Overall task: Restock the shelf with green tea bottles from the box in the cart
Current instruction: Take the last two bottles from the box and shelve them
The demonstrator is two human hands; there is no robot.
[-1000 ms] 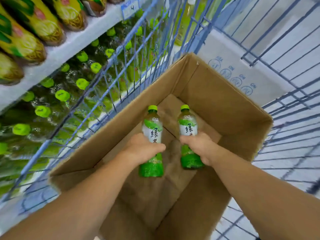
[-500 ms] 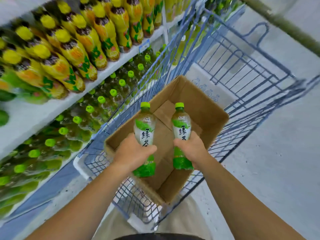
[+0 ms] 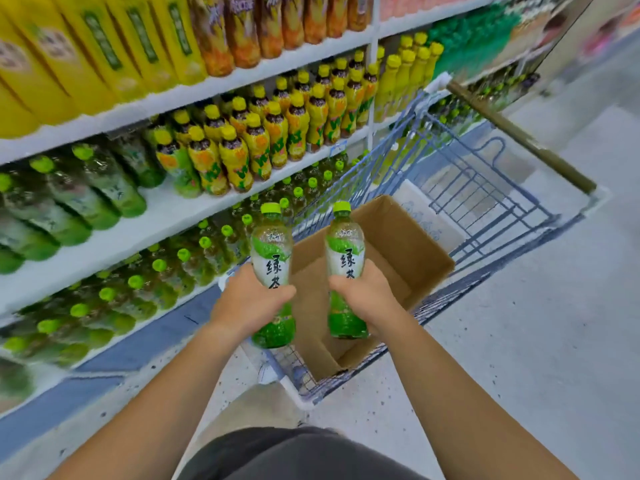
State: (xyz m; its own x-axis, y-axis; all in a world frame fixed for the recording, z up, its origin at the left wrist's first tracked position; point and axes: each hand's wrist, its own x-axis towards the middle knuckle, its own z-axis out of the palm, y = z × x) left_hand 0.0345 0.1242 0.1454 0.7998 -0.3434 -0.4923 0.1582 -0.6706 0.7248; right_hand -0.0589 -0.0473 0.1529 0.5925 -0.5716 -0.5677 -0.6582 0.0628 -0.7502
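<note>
Head view: left hand and right hand each grip full green tea bottle mid-body above box; rigid, probably weighty, label slick.

Two clear glossy plastic bottles with shiny green labels, matt brown cardboard box, blue-coated wire metal cart, smooth white shelf, speckled matt floor

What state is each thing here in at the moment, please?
left hand: grips left bottle.
right hand: grips right bottle.
left bottle: upright, capped.
right bottle: upright, capped.
box: open, no bottles visible inside.
cart: holds the box.
shelf: stocked with bottles.
</note>
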